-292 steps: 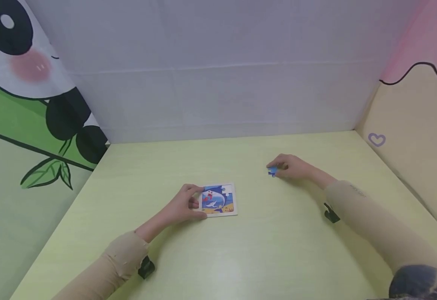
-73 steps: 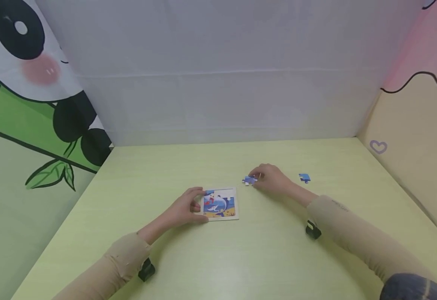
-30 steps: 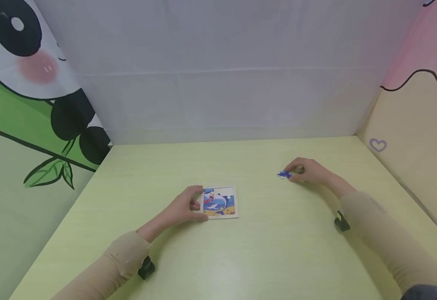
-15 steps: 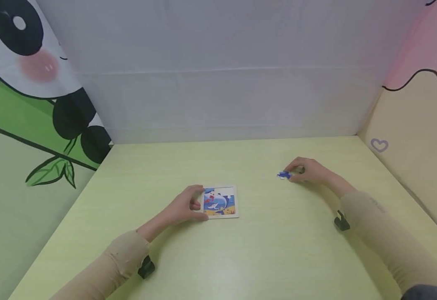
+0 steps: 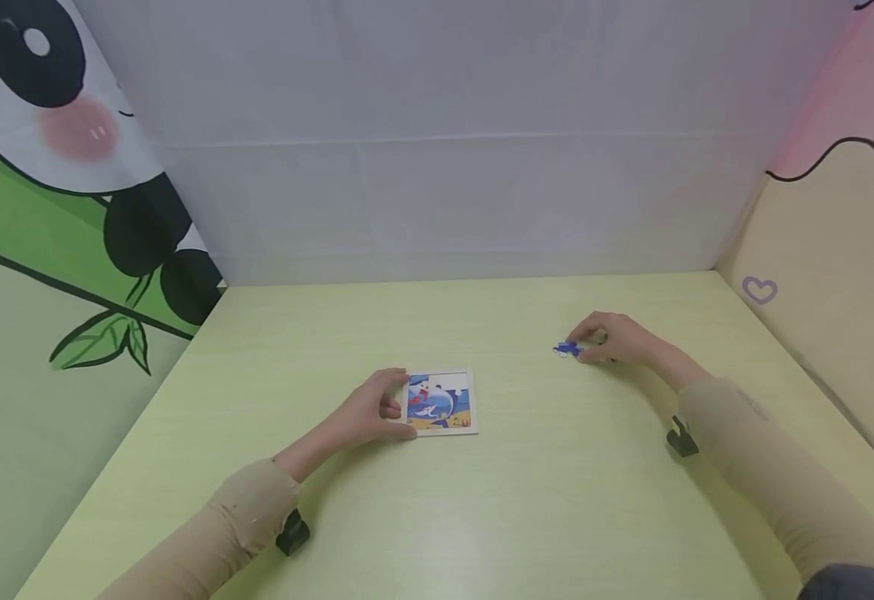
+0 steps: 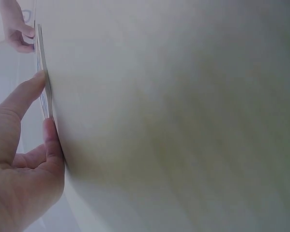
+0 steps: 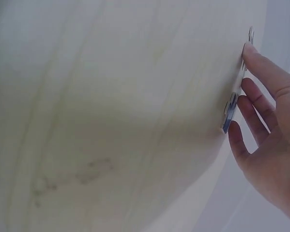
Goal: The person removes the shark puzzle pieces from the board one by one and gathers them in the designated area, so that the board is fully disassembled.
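Note:
My left hand [image 5: 365,412] grips the left edge of a small white-framed jigsaw puzzle [image 5: 438,404] lying on the table; its thumb is on the near corner and its forefinger on the far one. The puzzle shows a dolphin, with a white gap at the upper right of its picture. To the right, my right hand [image 5: 616,340] pinches a blue jigsaw piece [image 5: 567,349] low at the table. In the right wrist view, a second blue piece [image 7: 229,113] lies by the lower fingers, seen edge-on; the hand largely hides it in the head view.
The pale yellow table [image 5: 437,500] runs back to a white cloth wall [image 5: 444,200]. A printed panel with a panda stands on the left, and a beige and pink panel [image 5: 826,242] on the right. Dark wrist cameras [image 5: 293,533] hang below both sleeves.
Since the earliest frame, the puzzle's gap has grown by a piece. My right hand carried a piece rightward from near the puzzle, then has stayed put. The left hand kept its grip.

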Available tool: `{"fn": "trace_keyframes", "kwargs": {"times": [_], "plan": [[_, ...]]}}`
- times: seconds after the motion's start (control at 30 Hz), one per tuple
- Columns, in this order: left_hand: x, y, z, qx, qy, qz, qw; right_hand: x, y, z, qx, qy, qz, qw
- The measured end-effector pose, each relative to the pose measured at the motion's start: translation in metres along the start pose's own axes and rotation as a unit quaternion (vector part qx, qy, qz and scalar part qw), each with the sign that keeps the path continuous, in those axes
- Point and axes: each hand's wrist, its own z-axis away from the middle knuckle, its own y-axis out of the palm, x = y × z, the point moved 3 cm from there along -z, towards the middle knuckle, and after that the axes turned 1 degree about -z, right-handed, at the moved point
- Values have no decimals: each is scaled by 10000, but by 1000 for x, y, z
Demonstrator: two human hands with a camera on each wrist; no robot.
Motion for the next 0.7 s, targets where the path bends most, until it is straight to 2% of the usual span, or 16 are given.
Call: {"fn": "trace_keyframes", "kwargs": {"times": [0.7], "plan": [[0,2,-3,-30,29,-109,9999,-1,-1,1,31,44,52,10000]]}}
